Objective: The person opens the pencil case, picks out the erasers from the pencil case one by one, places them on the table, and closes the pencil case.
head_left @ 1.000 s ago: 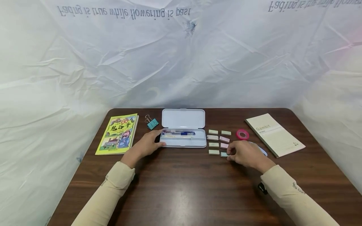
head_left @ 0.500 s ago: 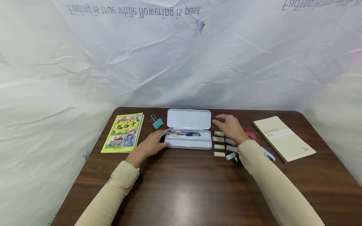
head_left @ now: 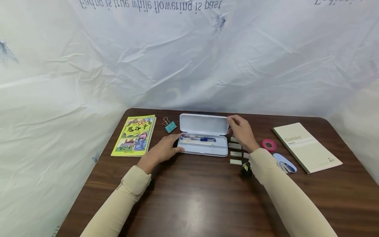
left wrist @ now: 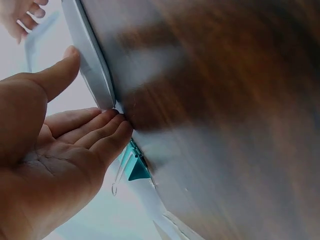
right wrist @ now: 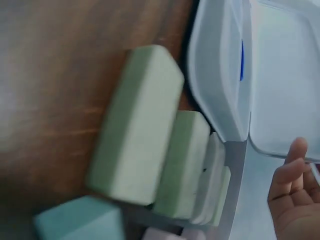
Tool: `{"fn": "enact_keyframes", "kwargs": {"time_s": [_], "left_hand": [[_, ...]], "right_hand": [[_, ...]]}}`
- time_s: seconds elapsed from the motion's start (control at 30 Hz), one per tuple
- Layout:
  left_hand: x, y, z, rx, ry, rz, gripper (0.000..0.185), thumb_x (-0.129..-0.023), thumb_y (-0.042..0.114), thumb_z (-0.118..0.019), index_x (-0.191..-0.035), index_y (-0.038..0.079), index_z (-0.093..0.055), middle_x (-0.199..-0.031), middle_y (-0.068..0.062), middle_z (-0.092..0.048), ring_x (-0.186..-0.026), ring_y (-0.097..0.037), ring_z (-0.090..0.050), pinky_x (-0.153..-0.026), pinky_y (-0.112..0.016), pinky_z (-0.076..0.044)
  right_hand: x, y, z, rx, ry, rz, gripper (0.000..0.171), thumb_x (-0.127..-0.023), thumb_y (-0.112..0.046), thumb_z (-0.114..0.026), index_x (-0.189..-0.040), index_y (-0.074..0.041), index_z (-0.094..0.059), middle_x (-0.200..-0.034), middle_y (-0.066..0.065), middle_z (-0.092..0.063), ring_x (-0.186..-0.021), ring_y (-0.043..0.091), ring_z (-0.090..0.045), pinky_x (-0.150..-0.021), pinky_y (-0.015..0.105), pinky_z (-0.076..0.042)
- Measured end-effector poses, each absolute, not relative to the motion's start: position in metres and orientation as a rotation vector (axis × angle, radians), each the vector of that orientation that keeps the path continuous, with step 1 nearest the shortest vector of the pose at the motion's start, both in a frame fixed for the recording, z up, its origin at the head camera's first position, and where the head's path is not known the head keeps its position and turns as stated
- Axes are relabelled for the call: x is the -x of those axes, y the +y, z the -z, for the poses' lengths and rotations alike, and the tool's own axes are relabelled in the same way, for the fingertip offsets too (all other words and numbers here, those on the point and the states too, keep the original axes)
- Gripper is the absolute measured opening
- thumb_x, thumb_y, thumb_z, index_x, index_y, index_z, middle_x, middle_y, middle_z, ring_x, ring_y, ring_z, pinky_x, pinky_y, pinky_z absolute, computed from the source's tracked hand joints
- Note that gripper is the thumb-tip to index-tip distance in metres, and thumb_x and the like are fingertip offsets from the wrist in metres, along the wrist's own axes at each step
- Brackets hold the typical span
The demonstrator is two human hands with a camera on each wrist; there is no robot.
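Observation:
A white pencil case [head_left: 204,149] stands open, with several pens [head_left: 198,139] in its rear compartment. My left hand [head_left: 164,149] holds the case's left end. In the left wrist view its thumb [left wrist: 70,57] lies against the front wall and the fingertips [left wrist: 117,120] meet the end corner. At the right edge of the lid [head_left: 204,124], my right hand [head_left: 241,130] pinches the corner; the right wrist view shows thumb and finger there. Below that hand lie several pale green, pink and blue erasers [head_left: 235,154], some hidden by the hand and sleeve.
A yellow book [head_left: 133,135] lies at the left, a teal binder clip [head_left: 170,126] behind my left hand. Right of the erasers are a pink tape roll [head_left: 268,144], a light blue object [head_left: 285,163] and a Gambit notebook [head_left: 306,148].
My right hand has left the blue eraser at the front, moved back past the rows and taken the lid's right edge. The blue eraser got turned. My left hand stays on the case.

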State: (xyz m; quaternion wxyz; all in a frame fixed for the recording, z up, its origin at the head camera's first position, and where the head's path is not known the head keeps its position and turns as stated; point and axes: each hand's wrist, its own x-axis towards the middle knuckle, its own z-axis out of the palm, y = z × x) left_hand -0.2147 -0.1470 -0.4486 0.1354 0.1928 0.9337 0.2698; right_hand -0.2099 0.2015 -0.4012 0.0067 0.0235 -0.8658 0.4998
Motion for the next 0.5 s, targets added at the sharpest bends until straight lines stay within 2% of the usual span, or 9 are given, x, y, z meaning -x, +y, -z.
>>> {"fn": "enact_keyframes", "kwargs": {"time_s": [0.07,0.13,0.23,0.3,0.37,0.5], "left_hand": [[0.208,-0.146,0.439,-0.525,2.682,-0.807,0.087,-0.111,0.045,-0.077,-0.177,0.003,-0.039,-0.177,-0.022,-0.052,-0.165,-0.042,-0.051,-0.134,-0.059,-0.047],[0.202,-0.145,0.431,-0.482,2.659,-0.859,0.094,-0.113,0.046,-0.075,-0.180,0.001,-0.028,-0.179,-0.025,-0.047,-0.166,-0.044,-0.049,-0.134,-0.060,-0.046],[0.192,-0.146,0.417,-0.428,2.632,-0.974,0.102,-0.114,0.046,-0.072,-0.184,0.006,-0.010,-0.189,-0.026,-0.028,-0.175,-0.045,-0.033,-0.139,-0.066,-0.038],[0.186,-0.145,0.408,-0.424,2.642,-1.024,0.102,-0.115,0.043,-0.072,-0.186,0.012,-0.005,-0.192,-0.023,-0.017,-0.179,-0.045,-0.021,-0.140,-0.070,-0.031],[0.183,-0.145,0.405,-0.495,2.689,-1.035,0.097,-0.115,0.044,-0.072,-0.186,0.017,-0.012,-0.194,-0.019,-0.014,-0.181,-0.043,-0.016,-0.141,-0.070,-0.029],[0.180,-0.142,0.403,-0.690,2.758,-1.008,0.070,-0.117,0.041,-0.068,-0.177,0.014,-0.045,-0.188,-0.020,-0.033,-0.176,-0.044,-0.033,-0.137,-0.068,-0.039]], "right_hand": [[0.203,0.203,0.404,-0.105,-2.705,-1.564,0.055,-0.123,-0.051,-0.048,-0.145,-0.006,-0.072,-0.106,0.025,-0.072,-0.094,0.035,-0.072,-0.080,0.036,-0.060],[0.196,0.204,0.406,-0.145,-2.729,-1.547,0.057,-0.123,-0.054,-0.048,-0.142,-0.008,-0.074,-0.106,0.022,-0.073,-0.098,0.033,-0.072,-0.086,0.039,-0.061],[0.185,0.206,0.407,-0.210,-2.790,-1.485,0.054,-0.121,-0.056,-0.052,-0.141,-0.012,-0.076,-0.121,0.017,-0.074,-0.104,0.032,-0.071,-0.092,0.042,-0.058],[0.179,0.206,0.407,-0.267,-2.830,-1.422,0.049,-0.120,-0.054,-0.056,-0.139,-0.014,-0.077,-0.132,0.014,-0.074,-0.111,0.031,-0.070,-0.096,0.046,-0.057],[0.173,0.207,0.407,-0.336,-2.862,-1.350,0.041,-0.119,-0.050,-0.062,-0.135,-0.017,-0.079,-0.139,0.011,-0.073,-0.116,0.031,-0.069,-0.099,0.051,-0.058],[0.167,0.208,0.410,-0.460,-2.898,-1.262,0.022,-0.114,-0.035,-0.075,-0.124,-0.017,-0.082,-0.143,0.014,-0.073,-0.131,0.036,-0.068,-0.111,0.064,-0.059]]}}
